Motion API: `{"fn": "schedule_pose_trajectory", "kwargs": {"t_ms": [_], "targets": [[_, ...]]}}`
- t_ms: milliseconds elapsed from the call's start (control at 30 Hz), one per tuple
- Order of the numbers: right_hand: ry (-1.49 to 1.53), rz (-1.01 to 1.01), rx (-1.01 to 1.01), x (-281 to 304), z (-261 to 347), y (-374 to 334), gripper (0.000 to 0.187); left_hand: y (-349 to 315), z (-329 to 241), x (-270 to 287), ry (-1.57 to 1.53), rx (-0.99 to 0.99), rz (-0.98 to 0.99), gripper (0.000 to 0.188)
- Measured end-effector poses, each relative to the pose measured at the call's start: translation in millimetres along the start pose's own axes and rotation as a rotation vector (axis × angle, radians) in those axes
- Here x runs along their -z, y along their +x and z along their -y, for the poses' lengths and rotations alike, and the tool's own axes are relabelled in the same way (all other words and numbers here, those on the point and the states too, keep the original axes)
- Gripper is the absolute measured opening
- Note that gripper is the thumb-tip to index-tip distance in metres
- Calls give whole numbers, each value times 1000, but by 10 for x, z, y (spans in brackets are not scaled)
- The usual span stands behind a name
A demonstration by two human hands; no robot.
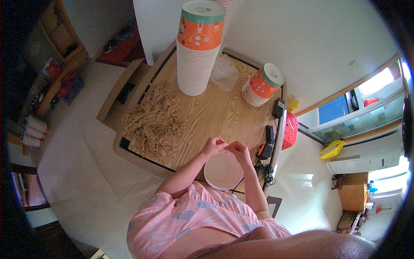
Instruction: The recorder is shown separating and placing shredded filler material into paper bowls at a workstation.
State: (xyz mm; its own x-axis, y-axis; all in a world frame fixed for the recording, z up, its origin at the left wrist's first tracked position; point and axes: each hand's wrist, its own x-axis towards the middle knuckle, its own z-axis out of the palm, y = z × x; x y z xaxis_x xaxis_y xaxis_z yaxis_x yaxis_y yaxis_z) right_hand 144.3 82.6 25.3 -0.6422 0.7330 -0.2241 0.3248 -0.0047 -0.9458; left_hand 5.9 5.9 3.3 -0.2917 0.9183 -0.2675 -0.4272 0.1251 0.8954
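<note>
A white paper bucket [223, 172] stands mouth up at the table's near edge, close to my body. Over its far rim my left hand [213, 147] is closed, fingertips pinched together. My right hand [240, 154] faces it, also pinching, with the fingertips almost touching the left ones. Between them shows a thin brownish bit that looks like twine; its ends are hidden by the fingers. To the left lies a loose heap of tan twine pieces [153, 121].
A tall stack of upturned paper buckets [198, 64] stands at the back beside a crumpled clear plastic bag [224, 72]. A shorter bucket stack [263, 84] is at the back right. Black power adapters [264, 151] and cables line the right edge. A red plastic stool [290, 131] is beyond it.
</note>
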Motion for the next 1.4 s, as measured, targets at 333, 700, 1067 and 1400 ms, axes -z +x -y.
{"fn": "schedule_pose_trajectory", "kwargs": {"t_ms": [333,700,1067,1400], "targets": [[-163,-59,159,-96,201,-79,3,193,237,88,261,42,-36,9],[-204,-157,173,-97,123,-51,3,258,133,51,284,63,-73,15],[-231,-136,258,-118,158,-103,2,247,250,85,344,-7,-88,18],[-212,-164,211,-144,138,-101,2,49,64,17,438,-103,-10,18]]}}
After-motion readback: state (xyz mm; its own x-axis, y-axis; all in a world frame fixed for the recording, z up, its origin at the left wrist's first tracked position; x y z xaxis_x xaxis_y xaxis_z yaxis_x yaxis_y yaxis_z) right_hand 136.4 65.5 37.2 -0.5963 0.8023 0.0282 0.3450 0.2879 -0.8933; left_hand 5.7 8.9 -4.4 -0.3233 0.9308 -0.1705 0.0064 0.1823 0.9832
